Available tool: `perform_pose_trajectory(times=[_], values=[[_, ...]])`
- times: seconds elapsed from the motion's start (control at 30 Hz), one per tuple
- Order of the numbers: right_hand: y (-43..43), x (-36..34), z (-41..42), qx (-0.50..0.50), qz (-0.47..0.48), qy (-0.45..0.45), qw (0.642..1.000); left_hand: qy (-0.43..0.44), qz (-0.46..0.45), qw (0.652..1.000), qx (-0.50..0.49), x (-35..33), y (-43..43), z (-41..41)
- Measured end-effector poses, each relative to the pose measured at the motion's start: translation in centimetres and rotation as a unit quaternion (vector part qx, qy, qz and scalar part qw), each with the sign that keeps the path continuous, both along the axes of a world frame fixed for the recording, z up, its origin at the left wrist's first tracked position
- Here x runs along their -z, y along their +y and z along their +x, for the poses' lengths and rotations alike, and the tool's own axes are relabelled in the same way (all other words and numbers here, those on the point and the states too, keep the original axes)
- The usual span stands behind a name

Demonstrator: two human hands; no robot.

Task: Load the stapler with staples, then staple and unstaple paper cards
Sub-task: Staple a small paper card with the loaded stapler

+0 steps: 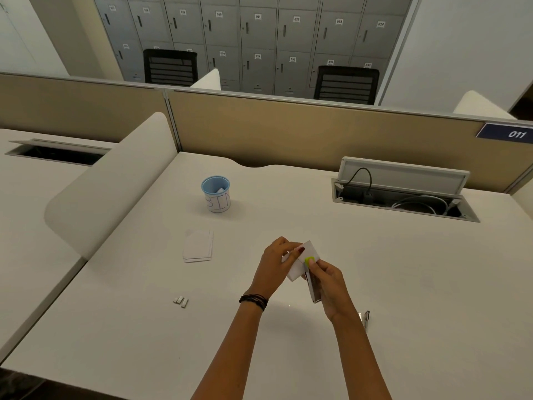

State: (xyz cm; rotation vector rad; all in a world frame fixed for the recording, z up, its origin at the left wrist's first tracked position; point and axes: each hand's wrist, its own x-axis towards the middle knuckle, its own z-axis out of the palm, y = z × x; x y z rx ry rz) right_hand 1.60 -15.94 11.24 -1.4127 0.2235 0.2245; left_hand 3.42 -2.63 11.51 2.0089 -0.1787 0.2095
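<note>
- Risk: the green nose of the stapler (313, 287) meets the near edge of the paper cards (311, 250). If the cards slide out of line in the pinch, a staple would likely catch only one card or land crooked.
- Risk: both are held above the desk (403, 269) with nothing under them. A hard squeeze could twist the cards or bring the left fingertips close to the nose.
- Left hand (274, 264): grip clenched, thumb and fingers pinching the cards at their left side.
- Right hand (331, 287): grip wrapped round the stapler, thumb on the green end. I cannot tell whether it is pressed down.
- A spare card stack (199, 246) and staple strips (181, 300) lie to the left, well apart from the hands.
</note>
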Motion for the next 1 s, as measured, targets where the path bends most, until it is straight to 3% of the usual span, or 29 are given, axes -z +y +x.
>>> perform_pose_trajectory(times=[0.2, 0.4, 0.63, 0.83, 1.0], values=[[0.6, 0.2, 0.1, 0.113, 0.009, -0.015, 0.993, 0.0, -0.021, 1.0, 0.006, 0.1, 0.2, -0.1], [0.6, 0.2, -0.1, 0.068, 0.076, -0.022, 0.995, -0.007, -0.035, 0.999, -0.032, -0.1, 0.2, 0.3], [-0.3, 0.4, -0.1, 0.083, 0.123, -0.006, 0.989, 0.012, -0.053, 0.997, -0.053, 0.2, 1.0, 0.4], [-0.8, 1.6, -0.4, 0.101, 0.104, -0.007, 0.989, 0.048, -0.074, 0.995, -0.052, 0.7, 1.2, 0.0], [-1.6, 3.8, -1.0, 0.156, 0.001, 0.011, 0.988, 0.118, -0.135, 0.982, -0.052, 0.9, 1.5, -0.5]])
